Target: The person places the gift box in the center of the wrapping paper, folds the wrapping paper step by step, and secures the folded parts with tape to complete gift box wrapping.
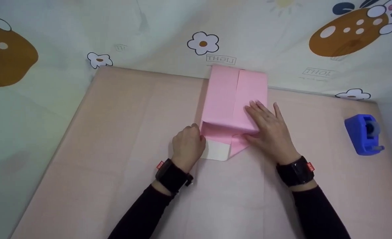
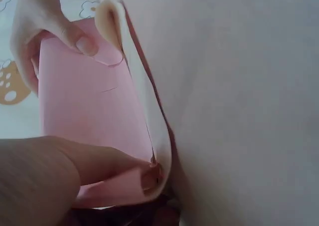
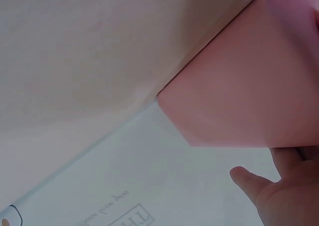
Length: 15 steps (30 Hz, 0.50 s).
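A pink paper box [image 1: 224, 94] lies on the table with a seam along its top and its open end toward me. At that end a white flap [image 1: 217, 151] and a folded pink corner spread onto the table. My left hand [image 1: 188, 143] pinches the left corner of the opening, its thumb at the inner fold in the left wrist view. Fingers extended, my right hand [image 1: 271, 132] rests on the top's right side, its thumb [image 2: 87, 45] on the folded pink edge. In the right wrist view the box's side wall [image 3: 239, 86] stands upright beside the fingers.
A blue tape dispenser [image 1: 363, 134] with a roll stands at the table's right side. The pale pink table cover [image 1: 116, 139] reaches a printed backdrop [image 1: 162, 33] behind, and the box's far end overlaps that back edge.
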Available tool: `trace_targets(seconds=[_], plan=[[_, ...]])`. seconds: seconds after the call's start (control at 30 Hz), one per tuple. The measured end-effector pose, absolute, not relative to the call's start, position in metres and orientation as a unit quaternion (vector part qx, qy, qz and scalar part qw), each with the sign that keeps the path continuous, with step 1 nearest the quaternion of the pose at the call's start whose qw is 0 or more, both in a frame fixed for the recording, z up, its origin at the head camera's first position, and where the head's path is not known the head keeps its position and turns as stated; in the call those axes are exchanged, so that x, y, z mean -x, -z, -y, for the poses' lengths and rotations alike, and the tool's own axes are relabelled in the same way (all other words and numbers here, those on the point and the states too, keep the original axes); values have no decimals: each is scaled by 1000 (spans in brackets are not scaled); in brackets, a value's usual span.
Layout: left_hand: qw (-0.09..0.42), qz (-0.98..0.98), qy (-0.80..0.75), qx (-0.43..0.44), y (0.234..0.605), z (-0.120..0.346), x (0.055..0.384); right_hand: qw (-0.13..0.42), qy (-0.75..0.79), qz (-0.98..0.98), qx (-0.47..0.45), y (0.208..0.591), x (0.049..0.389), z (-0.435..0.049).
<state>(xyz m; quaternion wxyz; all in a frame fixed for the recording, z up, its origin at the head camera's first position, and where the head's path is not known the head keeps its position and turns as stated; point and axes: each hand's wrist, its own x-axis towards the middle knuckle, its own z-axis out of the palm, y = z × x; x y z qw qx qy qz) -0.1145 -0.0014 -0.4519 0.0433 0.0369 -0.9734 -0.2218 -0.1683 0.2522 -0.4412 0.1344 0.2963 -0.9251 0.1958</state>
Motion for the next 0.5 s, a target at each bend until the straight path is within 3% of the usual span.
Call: trace_targets(seconds=[0.33, 0.5], plan=[[69, 968, 237, -42, 458, 2, 123, 146, -198, 920, -304, 441, 169, -253], [51, 966, 247, -60, 459, 2, 124, 143, -198, 921, -303, 443, 168, -253]])
